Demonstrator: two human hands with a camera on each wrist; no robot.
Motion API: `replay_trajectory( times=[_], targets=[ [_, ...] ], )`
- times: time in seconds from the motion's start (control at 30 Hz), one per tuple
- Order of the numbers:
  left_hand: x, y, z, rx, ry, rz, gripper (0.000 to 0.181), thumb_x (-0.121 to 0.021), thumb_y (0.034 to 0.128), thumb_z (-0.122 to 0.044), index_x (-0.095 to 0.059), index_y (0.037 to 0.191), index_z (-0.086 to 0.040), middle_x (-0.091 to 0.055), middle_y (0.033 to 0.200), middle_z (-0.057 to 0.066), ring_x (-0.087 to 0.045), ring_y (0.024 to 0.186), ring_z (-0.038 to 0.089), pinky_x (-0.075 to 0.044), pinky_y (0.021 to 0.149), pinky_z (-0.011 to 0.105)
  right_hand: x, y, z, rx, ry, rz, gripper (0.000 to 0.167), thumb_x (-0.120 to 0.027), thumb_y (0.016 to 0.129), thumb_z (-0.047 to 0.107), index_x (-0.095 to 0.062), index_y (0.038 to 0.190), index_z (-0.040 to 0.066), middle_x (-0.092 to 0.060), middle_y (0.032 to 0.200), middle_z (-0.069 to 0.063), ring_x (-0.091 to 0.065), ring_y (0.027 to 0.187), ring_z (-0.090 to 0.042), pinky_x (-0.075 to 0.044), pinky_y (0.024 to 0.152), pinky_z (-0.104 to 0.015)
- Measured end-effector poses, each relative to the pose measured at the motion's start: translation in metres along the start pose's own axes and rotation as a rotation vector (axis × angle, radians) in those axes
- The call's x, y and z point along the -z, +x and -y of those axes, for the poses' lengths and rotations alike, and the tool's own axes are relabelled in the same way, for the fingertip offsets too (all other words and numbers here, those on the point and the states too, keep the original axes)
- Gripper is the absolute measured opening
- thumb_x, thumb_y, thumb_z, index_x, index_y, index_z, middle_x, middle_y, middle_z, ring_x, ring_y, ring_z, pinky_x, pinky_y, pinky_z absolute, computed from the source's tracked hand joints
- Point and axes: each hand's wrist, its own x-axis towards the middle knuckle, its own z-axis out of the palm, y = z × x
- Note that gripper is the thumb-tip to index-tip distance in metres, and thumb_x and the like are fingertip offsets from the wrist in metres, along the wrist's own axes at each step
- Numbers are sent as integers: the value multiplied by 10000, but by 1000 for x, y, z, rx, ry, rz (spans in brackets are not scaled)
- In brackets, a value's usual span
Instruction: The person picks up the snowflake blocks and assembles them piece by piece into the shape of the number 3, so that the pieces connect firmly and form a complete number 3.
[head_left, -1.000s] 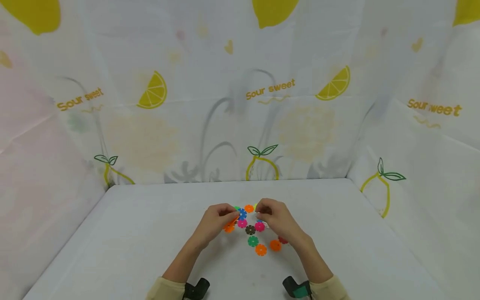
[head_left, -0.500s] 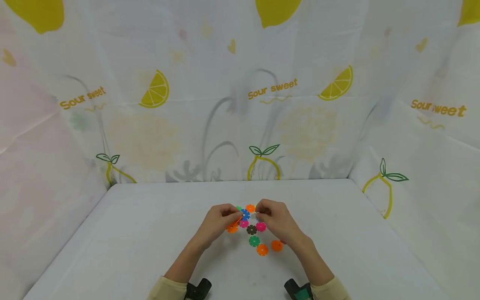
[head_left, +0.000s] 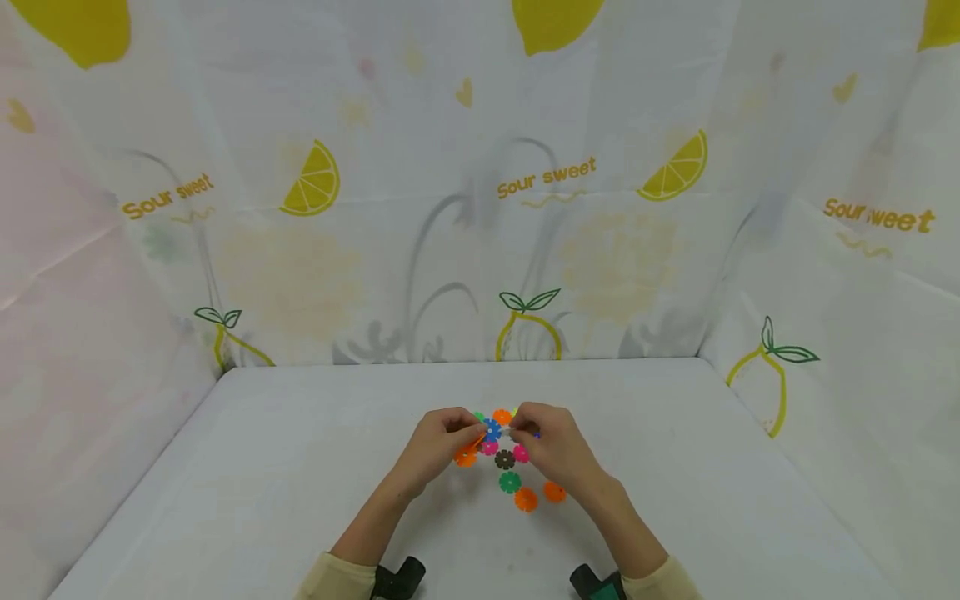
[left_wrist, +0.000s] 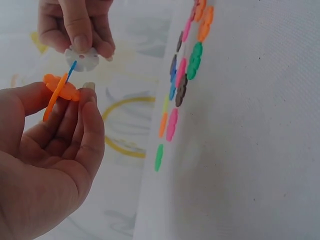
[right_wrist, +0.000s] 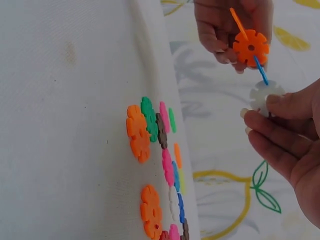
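Observation:
My left hand pinches a small joined cluster of slotted plastic snowflake discs, with an orange disc nearest its fingers. Another orange disc stands crosswise in it, seen edge-on. From the cluster sticks out a blue disc, facing the head camera. My right hand pinches a white disc between thumb and fingers. The white disc's edge meets the blue disc's edge; how deep the slots engage cannot be told. Both hands are raised above the white table.
Loose discs lie below and beyond the hands, among them a green disc, a dark brown disc, a pink disc and an orange disc. A printed cloth hangs behind the table.
My right hand has shifted slightly toward the left hand, bringing the white disc against the blue one. The left hand keeps its hold on the cluster. The head view has turned slightly.

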Motion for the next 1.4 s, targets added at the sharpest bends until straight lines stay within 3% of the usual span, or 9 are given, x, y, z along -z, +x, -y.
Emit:
replay_trajectory(
  times=[0.13, 0.37, 0.8, 1.4],
  targets=[
    [-1, -1, -1, 0, 19, 5, 231, -673, 940, -276, -698, 904, -49, -686, 820, 77, -583, 730, 169, -504, 683, 276, -1, -3, 0, 31, -29, -11, 96, -708, 863, -39, -664, 834, 42, -711, 803, -84, -668, 715, -161, -573, 696, -203],
    [-4, -2, -5, -7, 25, 3, 206, -658, 949, -248, -697, 896, -53, -682, 805, 48, -583, 723, 166, -506, 670, 267, -1, -3, 0, 87, -47, -57, 166, -730, 827, -68, -658, 790, 77, -671, 737, 23, -609, 686, -38, -567, 675, -210],
    [-7, -2, -11, -11, 33, -6, 196, -645, 957, -234, -691, 891, -56, -673, 788, 28, -582, 710, 140, -507, 647, 242, 0, -4, 3, 110, -105, -86, 200, -740, 810, -82, -654, 782, 96, -671, 736, 25, -590, 666, -30, -557, 651, -182],
    [-7, -1, -3, -17, 19, -15, 191, -649, 956, -239, -695, 894, -64, -662, 778, 18, -589, 714, 156, -511, 651, 252, -5, -3, 3, 184, -146, -109, 213, -731, 796, -112, -641, 771, 80, -646, 708, 12, -595, 645, -49, -551, 639, -167]
  ],
)
